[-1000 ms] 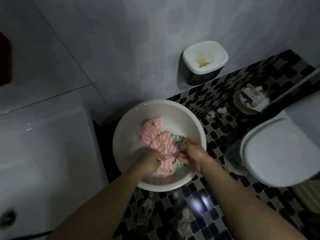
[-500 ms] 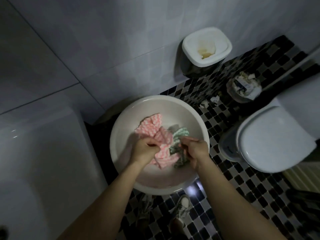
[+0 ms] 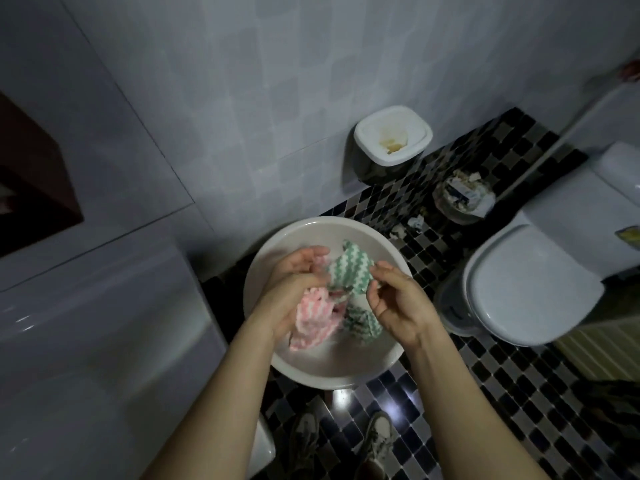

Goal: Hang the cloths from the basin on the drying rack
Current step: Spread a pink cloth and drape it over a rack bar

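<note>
A white round basin (image 3: 311, 367) sits on the black-and-white checkered floor. Above it my left hand (image 3: 294, 285) grips a pink-and-white zigzag cloth (image 3: 313, 322), which hangs down from the palm. My right hand (image 3: 398, 299) pinches a green-and-white zigzag cloth (image 3: 349, 271) by its edge; the left fingers touch that cloth too. Its lower part (image 3: 362, 323) dangles into the basin. Both cloths are lifted off the basin's bottom. No drying rack is in view.
A white toilet (image 3: 526, 289) with its lid down stands to the right. A white-lidded bin (image 3: 393, 136) is against the tiled wall, and a full waste basket (image 3: 462, 199) is beside it. A white tub edge (image 3: 104, 323) runs along the left. My shoes (image 3: 377, 441) are below the basin.
Both hands have lifted the cloths up out of the basin. The green cloth has come apart from the pink one and is spread between the hands.
</note>
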A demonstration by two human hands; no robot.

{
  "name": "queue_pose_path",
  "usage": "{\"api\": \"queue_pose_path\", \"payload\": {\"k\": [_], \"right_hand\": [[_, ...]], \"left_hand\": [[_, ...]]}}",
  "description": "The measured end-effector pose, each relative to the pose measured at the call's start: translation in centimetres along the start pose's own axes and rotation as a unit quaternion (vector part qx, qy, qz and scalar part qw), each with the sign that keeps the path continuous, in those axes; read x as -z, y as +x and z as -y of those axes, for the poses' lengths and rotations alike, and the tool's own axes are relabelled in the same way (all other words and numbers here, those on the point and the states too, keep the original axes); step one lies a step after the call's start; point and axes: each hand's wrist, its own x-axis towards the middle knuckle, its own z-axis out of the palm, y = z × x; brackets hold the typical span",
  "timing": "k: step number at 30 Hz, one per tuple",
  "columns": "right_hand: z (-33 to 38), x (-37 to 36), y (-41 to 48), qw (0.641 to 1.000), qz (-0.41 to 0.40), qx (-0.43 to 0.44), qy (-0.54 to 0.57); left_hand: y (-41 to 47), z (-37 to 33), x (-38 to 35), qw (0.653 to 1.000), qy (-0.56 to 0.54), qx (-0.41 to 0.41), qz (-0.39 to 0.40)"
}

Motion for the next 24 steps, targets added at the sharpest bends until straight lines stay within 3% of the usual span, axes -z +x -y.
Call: {"api": "queue_pose_path", "payload": {"k": [3,9,12,15,19,22,24], "right_hand": [[-0.2,-1.3,-1.9,0.999,0.044,-0.006,0.025],[-0.7,-1.9,-5.9,0.993,0.019,0.019,0.115],[-1.2,-1.1,-7.8,0.994,-0.01,0.029,0.11],[-0.9,-0.2,-9.8,0.99,-0.094,0.096,-0.042],[0.1,1.8,-13.5,0.894,-0.233,0.221,-0.313],[1.1,3.7,-16.2,0.878,-0.126,0.253,-0.386],[1.2,4.5,-18.2,0.836,-0.033,0.256,-0.485]], "left_hand": [[-1.4,-1.0,-0.5,0.988,0.143,-0.041,0.028],[-4.2,-1.9,-1.6,0.969,0.225,-0.078,0.072],[-5.4,-2.5,-2.7,0.965,0.232,-0.087,0.083],[-6.2,-3.0,-3.3,0.981,0.16,-0.085,0.07],[-7.8,-4.0,-6.0,0.967,0.2,-0.113,0.109],[-9.9,-4.7,-9.2,0.945,0.264,-0.117,0.155],[-11.5,-4.8,-11.1,0.93,0.294,-0.11,0.19]]}}
